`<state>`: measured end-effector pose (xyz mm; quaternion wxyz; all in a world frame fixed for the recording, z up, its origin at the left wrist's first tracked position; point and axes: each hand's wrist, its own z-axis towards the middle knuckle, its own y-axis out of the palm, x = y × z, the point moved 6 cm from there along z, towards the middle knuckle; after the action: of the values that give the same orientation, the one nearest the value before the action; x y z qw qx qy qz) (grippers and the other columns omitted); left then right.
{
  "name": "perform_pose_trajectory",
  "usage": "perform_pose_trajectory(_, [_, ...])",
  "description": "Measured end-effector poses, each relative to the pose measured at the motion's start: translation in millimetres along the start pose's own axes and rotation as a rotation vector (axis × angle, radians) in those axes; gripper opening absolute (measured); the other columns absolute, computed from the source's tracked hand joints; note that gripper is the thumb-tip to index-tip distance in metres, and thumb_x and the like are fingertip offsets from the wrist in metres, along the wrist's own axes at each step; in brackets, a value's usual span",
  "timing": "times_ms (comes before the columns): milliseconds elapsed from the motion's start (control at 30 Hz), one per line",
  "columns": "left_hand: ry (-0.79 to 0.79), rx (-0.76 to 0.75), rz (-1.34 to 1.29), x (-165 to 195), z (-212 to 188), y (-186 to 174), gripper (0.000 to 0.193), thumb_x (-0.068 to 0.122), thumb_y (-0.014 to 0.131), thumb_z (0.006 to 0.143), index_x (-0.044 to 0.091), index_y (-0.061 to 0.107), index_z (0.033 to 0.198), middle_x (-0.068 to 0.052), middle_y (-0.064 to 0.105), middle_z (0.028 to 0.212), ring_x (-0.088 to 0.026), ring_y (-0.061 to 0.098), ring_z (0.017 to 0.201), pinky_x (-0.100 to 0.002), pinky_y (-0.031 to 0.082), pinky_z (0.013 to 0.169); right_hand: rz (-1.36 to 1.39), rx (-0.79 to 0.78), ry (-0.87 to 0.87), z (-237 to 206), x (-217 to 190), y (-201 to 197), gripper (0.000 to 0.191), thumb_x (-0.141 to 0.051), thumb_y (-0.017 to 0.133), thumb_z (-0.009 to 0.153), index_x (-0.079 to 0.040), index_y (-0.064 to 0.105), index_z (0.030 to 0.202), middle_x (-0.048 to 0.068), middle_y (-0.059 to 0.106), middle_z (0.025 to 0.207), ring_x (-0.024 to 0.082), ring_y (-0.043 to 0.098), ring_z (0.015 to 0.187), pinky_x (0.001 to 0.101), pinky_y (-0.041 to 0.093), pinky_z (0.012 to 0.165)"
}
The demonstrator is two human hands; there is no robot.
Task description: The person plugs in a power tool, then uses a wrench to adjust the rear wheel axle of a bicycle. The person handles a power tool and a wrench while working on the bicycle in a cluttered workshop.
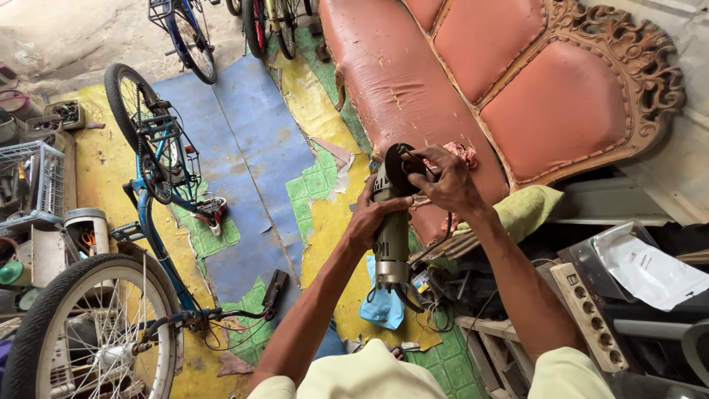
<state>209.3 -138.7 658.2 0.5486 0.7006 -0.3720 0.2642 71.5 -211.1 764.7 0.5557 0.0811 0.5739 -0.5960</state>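
Grey-green metal forms the body of the angle grinder (pixel 391 236), which the person holds upright in front of the worn red sofa (pixel 473 81), its dark disc (pixel 399 168) uppermost and its cord end pointing down toward the person. The left hand (pixel 371 218) is closed around the grinder's body just below the head, thumb across the casing. The right hand (pixel 445 179) is at the disc, fingers curled and pinched over the disc's edge and centre; whether it grips a small part there cannot be told. A black cable (pixel 443 240) hangs from beneath the right wrist, beside the grinder.

Below the grinder, on the floor, lies a blue pouch-like thing (pixel 380 303) on torn yellow and green floor covering (pixel 325 185). Right of the grinder, a yellow-green cloth (pixel 528 210) rests against the sofa's front edge, and farther right a white power strip (pixel 588 314) lies beside a clear plastic sheet with paper (pixel 642 266). Left of the grinder, well apart, a blue bicycle (pixel 159 170) stands on a blue mat (pixel 236 148), with a large spoked wheel (pixel 88 332) nearer the person and a wire basket (pixel 33 185) at the far left.
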Motion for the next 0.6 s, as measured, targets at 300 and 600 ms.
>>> perform_pose_trajectory(300, [-0.011, 0.003, 0.015, 0, 1, 1, 0.119, 0.016, 0.091, 0.064, 0.009, 0.019, 0.159, -0.022, 0.068, 0.103, -0.029, 0.073, 0.075, -0.043, 0.065, 0.062, -0.172, 0.031, 0.062, 2, -3, -2, 0.039, -0.032, 0.082, 0.088, -0.001, 0.073, 0.109, 0.013, 0.073, 0.102, 0.023, 0.073, 0.093, 0.0357, 0.059, 0.079])
perform_pose_trajectory(600, [0.021, -0.007, 0.029, 4, -1, 2, 0.109, 0.014, 0.09, 0.065, 0.009, 0.027, 0.154, -0.019, 0.068, 0.103, -0.028, 0.073, 0.076, -0.042, 0.065, 0.062, -0.205, 0.006, 0.275, 0, 17, 2, 0.047, -0.04, 0.087, 0.083, -0.001, 0.072, 0.104, 0.012, 0.075, 0.098, 0.023, 0.074, 0.091, 0.0378, 0.06, 0.083])
